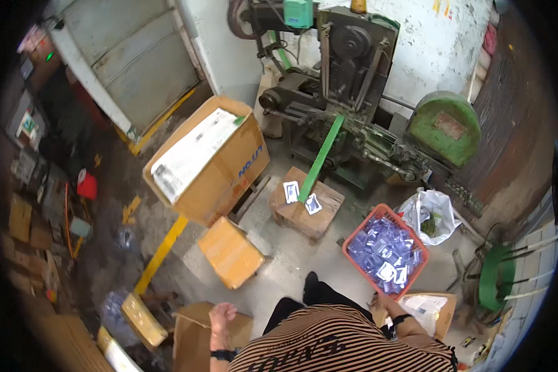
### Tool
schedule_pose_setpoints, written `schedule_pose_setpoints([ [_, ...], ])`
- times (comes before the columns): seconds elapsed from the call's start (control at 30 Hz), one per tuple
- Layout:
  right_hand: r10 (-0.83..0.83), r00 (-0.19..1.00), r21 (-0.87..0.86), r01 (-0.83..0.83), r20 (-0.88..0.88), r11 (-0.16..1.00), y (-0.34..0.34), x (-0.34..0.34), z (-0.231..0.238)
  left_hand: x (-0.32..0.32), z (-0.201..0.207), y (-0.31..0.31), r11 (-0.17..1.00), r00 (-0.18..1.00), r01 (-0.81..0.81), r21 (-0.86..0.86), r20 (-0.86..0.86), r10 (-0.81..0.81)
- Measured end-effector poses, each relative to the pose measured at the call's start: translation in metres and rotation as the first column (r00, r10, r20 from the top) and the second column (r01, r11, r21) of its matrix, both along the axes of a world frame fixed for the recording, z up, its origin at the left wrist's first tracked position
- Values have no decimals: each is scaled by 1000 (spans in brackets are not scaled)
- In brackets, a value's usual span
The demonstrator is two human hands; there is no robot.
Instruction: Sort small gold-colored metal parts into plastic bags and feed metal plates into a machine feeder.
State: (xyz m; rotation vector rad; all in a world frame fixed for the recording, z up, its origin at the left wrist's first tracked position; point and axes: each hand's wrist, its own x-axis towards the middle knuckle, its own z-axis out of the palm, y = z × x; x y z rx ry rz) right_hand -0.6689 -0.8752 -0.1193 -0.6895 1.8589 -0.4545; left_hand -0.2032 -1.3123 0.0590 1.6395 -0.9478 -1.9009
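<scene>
At the lower middle, my left hand (222,315) hangs above an open cardboard box (189,338); its fingers are loosely bent and apart, with nothing seen in them. My right hand (384,304) is low at the near edge of a red plastic basket (349,255), and its fingers are too small and covered to make out. Many small purple-blue packs (378,245) fill the basket, a few showing white faces. Beside that hand stands a cardboard carton (446,313) holding white sheets.
Ahead stands a dark machine (353,62) with a green guard (446,127). Its green chute (322,158) slopes to a wooden block (297,217) bearing two white-and-blue cards (314,203). A large carton (248,158), a yellow-brown stool (230,251) and a white bag (431,217) stand nearby.
</scene>
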Motion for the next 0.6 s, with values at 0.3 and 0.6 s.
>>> schedule_pose_setpoints([
  [0.3,-280,795,-65,292,-538,954,-313,-71,112,-128,36,-170,927,952,303,220,-38,-302],
  [0.6,-623,419,-436,462,-660,773,-480,-73,-3,-337,-40,-388,706,697,706,58,121,-707],
])
